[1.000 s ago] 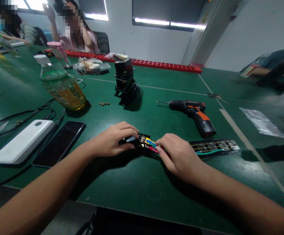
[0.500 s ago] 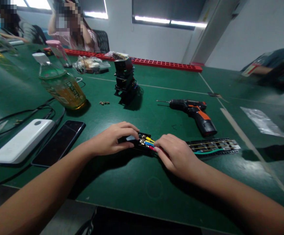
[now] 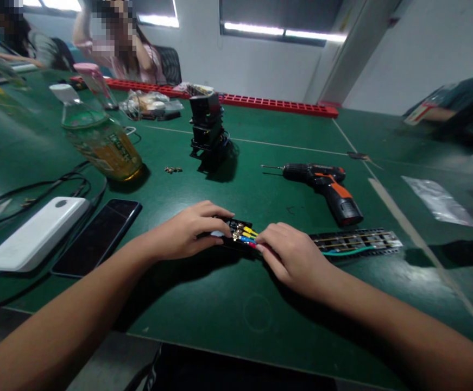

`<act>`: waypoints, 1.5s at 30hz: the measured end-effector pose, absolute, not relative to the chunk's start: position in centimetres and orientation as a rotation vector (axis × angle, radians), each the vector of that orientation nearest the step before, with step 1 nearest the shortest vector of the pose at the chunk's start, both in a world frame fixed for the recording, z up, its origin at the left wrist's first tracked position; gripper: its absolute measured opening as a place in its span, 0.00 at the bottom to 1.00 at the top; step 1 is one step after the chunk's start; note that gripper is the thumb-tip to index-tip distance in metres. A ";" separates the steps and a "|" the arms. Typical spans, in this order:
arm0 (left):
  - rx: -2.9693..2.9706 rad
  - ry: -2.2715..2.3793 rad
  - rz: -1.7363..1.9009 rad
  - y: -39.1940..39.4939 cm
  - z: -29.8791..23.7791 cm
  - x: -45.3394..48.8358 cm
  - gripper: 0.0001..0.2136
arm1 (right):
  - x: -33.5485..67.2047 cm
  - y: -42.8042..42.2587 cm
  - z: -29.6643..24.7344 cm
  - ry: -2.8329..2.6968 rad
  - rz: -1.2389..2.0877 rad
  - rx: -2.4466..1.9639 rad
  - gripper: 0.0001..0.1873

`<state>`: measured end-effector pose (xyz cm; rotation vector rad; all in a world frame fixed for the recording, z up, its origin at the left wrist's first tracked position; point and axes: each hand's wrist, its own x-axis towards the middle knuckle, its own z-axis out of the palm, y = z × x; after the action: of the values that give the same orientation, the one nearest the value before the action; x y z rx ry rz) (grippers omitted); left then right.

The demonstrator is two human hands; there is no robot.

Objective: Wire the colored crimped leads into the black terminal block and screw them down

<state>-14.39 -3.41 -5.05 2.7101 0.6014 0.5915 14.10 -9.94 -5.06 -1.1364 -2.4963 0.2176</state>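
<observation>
A black terminal block [image 3: 242, 224] with brass-coloured screws lies on the green table in front of me. My left hand [image 3: 195, 231] grips its left end, fingertips close to the screws. Yellow, blue and red insulated wire lugs [image 3: 249, 237] reach the block from the right. My right hand [image 3: 291, 254] is closed on the wires just behind these lugs, thumb and forefinger pinched together. Beyond that hand, a long black strip with metal bars [image 3: 358, 241] and a green wire extends to the right. The hands partly hide the block and the wires.
A cordless screwdriver [image 3: 323, 184] lies behind my right hand. Small screws [image 3: 173, 170] and a stack of black blocks [image 3: 206, 127] are farther back. On the left are a drink bottle [image 3: 101, 141], a phone [image 3: 98, 237], a white power bank [image 3: 36, 233] and cables. People sit around the table.
My left fingertips have shifted slightly over the terminal block, near the screws. My right hand keeps its pinch on the wires, almost unmoved.
</observation>
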 end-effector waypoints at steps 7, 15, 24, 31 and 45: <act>2.766 0.577 0.605 -3.3 -5.3 -14.3 0.09 | 14.2 -9.8 -5.1 -2.512 0.238 -1.162 0.12; 2.781 0.582 0.611 -3.4 -5.2 -14.3 0.10 | 14.2 -9.7 -5.0 -2.513 0.275 -1.144 0.11; 2.808 0.574 0.622 -3.5 -5.3 -14.3 0.10 | 14.3 -9.7 -5.1 -2.511 0.281 -1.131 0.11; 2.841 0.565 0.624 -3.5 -5.2 -14.3 0.10 | 14.2 -9.7 -5.0 -2.510 0.287 -1.131 0.11; 2.917 0.556 0.607 -3.6 -5.2 -14.3 0.12 | 14.3 -9.8 -5.2 -2.516 0.252 -1.109 0.11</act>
<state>-14.30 -3.60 -5.22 2.9174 0.5558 0.6075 14.28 -9.77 -5.21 -1.1093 -2.5165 0.2517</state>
